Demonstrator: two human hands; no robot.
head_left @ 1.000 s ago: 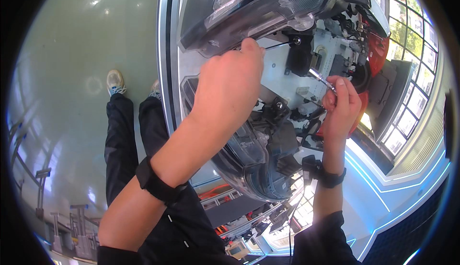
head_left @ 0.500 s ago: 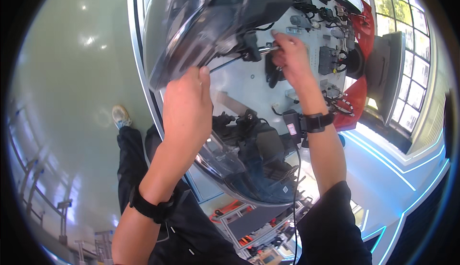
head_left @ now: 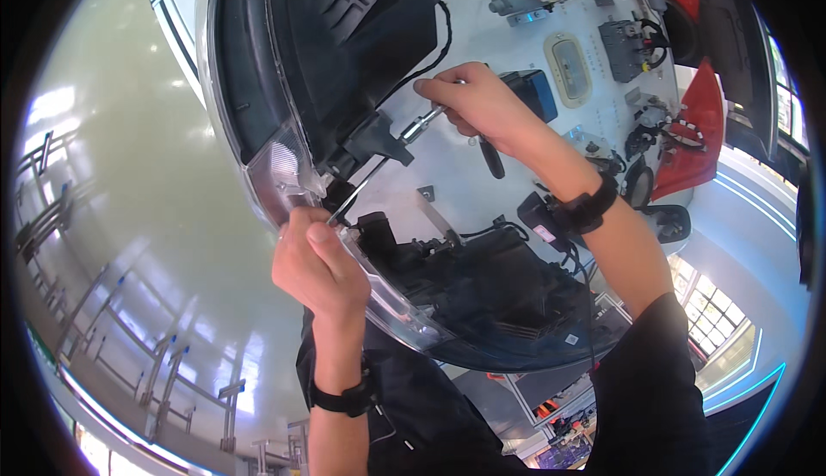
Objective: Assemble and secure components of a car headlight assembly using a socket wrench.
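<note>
The left forearm came up from the lower edge, almost straight, with a black band on its wrist, and the left hand was at the clear front edge of the upper lamp unit. Its fingers were curled in and its thumb lay close against them, so the hand was nearly closed around the lower end of a thin metal rod. This rod went upward on a slant to a black bracket at the side of the lamp unit (whether its far end was seated in something, I cannot tell). The right forearm entered from the lower right and leaned toward the upper left, the wrist carrying a band with a small black box. The right hand was higher than the left, with its back turned mostly to the camera and the fingers bent in a pinch, gripping a shiny socket tool. The tool pointed down to the left, and its socket end was at the bracket, although contact was not clear. Below the hands was a second dark lamp unit, and behind them stood a white panel.
</note>
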